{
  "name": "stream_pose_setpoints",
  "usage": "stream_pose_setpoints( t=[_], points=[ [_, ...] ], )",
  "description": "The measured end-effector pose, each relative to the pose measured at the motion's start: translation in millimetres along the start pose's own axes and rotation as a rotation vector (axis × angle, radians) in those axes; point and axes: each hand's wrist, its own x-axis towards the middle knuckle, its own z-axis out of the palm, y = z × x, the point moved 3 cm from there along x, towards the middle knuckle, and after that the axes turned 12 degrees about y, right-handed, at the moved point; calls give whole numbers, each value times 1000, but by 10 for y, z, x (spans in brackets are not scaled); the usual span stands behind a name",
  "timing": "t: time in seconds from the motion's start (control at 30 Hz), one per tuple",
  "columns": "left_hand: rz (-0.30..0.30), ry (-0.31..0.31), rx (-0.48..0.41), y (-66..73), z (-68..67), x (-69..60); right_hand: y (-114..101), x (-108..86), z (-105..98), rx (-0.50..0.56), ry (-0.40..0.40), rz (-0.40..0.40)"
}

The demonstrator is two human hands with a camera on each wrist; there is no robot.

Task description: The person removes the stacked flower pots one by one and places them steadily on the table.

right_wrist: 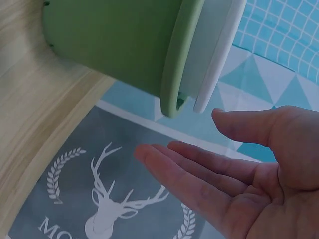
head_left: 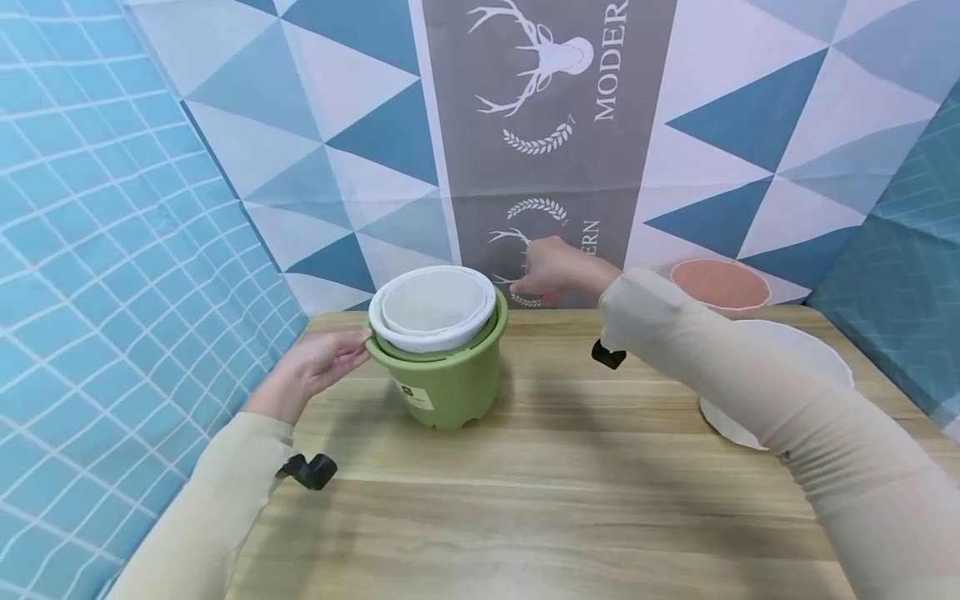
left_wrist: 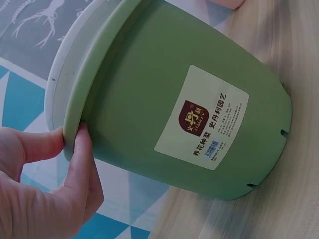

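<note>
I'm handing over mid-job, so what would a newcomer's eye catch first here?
Probably the green pot left of centre on the table, a white pot nested inside and the left hand pinching the green rim. Next, the white deer high on the grey backdrop, above the right hand.

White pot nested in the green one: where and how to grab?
I'd pinch the white pot by its rim, coming from the right. That rim stands above the green pot; its right side looks free and near the open right hand, while the left hand pinches the green pot's rim opposite.
</note>
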Motion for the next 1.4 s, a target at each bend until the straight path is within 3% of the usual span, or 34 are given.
stream_pose_setpoints(
  t=[0.7,0.87,1.1,1.27,1.4],
  points=[
    [22,19,2,33,8,-33,-364,204,71,67,27,68],
    [17,36,0,37,16,-34,-412,257,106,37,69,61],
    [9,50,12,22,29,-15,-457,263,195,82,117,80],
    [9,54,22,4,31,-2,-507,268,245,25,193,79],
    [17,64,30,-2,34,-5,-543,306,287,-9,209,111]
  ],
)
